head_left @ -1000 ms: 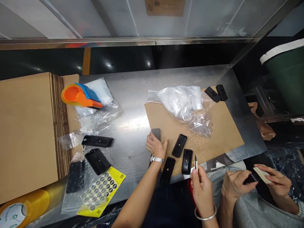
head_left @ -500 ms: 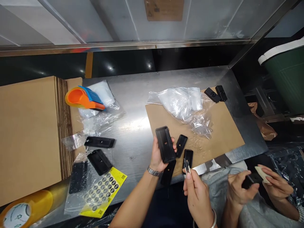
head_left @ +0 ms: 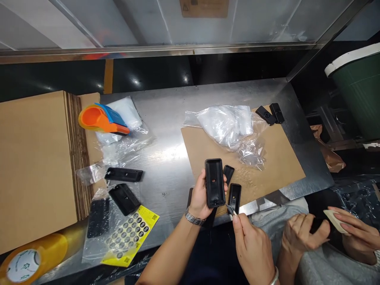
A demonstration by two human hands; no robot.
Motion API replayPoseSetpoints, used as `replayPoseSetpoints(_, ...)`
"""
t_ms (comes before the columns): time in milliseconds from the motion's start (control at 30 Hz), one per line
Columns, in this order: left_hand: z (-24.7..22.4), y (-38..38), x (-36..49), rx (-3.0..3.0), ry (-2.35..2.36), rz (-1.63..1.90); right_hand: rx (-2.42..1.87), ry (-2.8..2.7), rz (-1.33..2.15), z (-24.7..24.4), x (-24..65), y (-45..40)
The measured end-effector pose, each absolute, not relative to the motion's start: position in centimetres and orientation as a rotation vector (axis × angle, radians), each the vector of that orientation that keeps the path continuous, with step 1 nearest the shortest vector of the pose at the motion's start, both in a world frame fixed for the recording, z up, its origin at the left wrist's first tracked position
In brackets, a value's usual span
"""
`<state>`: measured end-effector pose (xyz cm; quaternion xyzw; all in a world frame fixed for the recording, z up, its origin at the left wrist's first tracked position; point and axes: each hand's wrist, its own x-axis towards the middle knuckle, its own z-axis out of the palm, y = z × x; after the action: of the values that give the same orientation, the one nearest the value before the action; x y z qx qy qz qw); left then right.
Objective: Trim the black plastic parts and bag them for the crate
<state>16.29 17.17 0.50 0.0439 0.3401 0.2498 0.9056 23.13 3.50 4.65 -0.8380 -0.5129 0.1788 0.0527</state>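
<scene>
The pointed tool my right hand pinches could slip, scratching the black case my left hand grips.

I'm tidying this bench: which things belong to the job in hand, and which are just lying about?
In use, it seems:
black tray, in the left hand
pointed tool, in the right hand

Probably lying about:
orange-and-blue object
yellow sticker sheet
tape roll
stacked cardboard
</scene>
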Motion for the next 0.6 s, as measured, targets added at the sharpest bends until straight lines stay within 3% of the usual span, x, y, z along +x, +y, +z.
replayPoseSetpoints(233,0.3,17.2,16.1,0.162,0.821,0.331,-2.638,-1.715,0.376,5.1,23.2,3.6)
replayPoseSetpoints(600,0.0,17.3,16.2,0.204,0.868,0.210,-2.727,-1.737,0.563,5.9,23.5,3.6)
